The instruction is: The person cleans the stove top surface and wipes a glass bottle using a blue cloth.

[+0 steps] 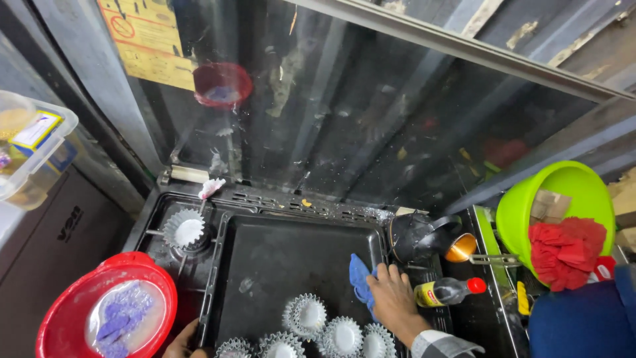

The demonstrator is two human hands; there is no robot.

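Note:
A black baking tray (285, 258) lies across a dark stove top. Several silver fluted paper cups (305, 315) with white insides sit along the tray's near edge. My right hand (392, 298) rests on the tray's right rim, pressing a blue cloth (358, 278) against it. My left hand (182, 343) shows only partly at the bottom edge, its fingers touching the tray's near left corner. One more fluted cup (186, 229) sits alone on the left burner.
A red bowl (106, 311) with white batter and purple streaks stands at the lower left. A dark sauce bottle (449, 290) with red cap lies right of the tray, beside a black pot (424, 235). A lime-green bowl (563, 205) holds red cloth. Dark splashback behind; clear box (30, 142) far left.

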